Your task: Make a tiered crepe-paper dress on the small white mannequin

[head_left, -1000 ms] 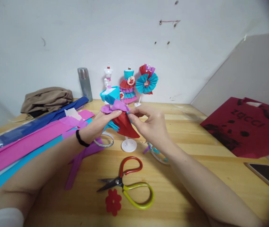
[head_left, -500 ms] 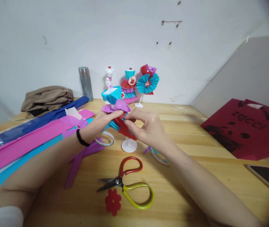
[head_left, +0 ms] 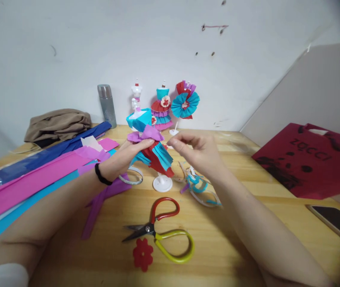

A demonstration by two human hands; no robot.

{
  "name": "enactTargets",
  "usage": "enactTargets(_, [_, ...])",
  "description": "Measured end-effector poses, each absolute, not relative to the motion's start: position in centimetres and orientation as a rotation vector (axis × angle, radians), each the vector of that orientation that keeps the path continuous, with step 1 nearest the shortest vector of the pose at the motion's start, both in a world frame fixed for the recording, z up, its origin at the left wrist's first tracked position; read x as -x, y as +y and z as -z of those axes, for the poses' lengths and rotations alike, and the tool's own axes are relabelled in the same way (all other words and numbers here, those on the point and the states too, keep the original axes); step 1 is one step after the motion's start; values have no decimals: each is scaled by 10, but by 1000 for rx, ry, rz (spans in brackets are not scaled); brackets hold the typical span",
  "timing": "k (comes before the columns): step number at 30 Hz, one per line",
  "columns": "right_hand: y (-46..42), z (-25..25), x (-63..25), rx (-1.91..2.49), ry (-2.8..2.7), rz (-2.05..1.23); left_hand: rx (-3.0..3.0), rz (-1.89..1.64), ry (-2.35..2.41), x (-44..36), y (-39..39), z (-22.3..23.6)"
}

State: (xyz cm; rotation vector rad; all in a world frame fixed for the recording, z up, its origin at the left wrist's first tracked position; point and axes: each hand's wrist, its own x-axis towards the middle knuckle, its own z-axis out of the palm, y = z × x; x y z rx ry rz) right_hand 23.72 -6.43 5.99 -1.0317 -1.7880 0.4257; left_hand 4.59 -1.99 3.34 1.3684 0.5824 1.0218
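Observation:
A small dress-form doll stand [head_left: 162, 183] wears a crepe-paper dress with a turquoise top, a purple waist frill and a red skirt [head_left: 150, 156]. My left hand [head_left: 126, 154] is closed on the dress at the waist, thumb on the front. A pleated turquoise paper piece [head_left: 162, 156] lies over the red skirt. Just to the right of the dress, apart from it, my right hand [head_left: 201, 154] has thumb and forefinger pinched; anything between the tips is hidden. In front lie open scissors [head_left: 158, 231] and a red paper flower [head_left: 143, 254].
Crepe-paper sheets [head_left: 38, 173] spread along the left. Tape rings [head_left: 132, 175] and paper scraps [head_left: 198, 185] flank the stand. Behind are decorated dress forms [head_left: 162, 104], a flask [head_left: 107, 105] and brown cloth [head_left: 58, 124]. A red bag [head_left: 301, 163] and phone [head_left: 334, 223] are at right.
My right hand moved in to the skirt with a bit of turquoise paper, then drew back to the right. The turquoise pleated piece now shows on the red skirt. My left hand kept its hold.

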Motion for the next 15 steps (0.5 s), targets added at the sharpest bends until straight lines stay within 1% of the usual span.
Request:
enactTargets(3, [-60, -64, -245, 1069, -1653, -357, -1387, -993, 588, -45, -20, -33])
enactTargets(5, [-58, -65, -246, 1012, -1620, -365, -1475, -1001, 593, -44, -22, -36])
enactTargets(8, [-54, -68, -243, 896, -1600, -536, -1633, -997, 602, -45, -31, -44])
enactTargets(11, [-49, -73, -239, 842, -1569, -722, -1655, -954, 633, -48, -39, -51])
enactTargets(15, [-43, -90, -230, 852, -1597, -775, -1620, -933, 725, -53, -41, -54])
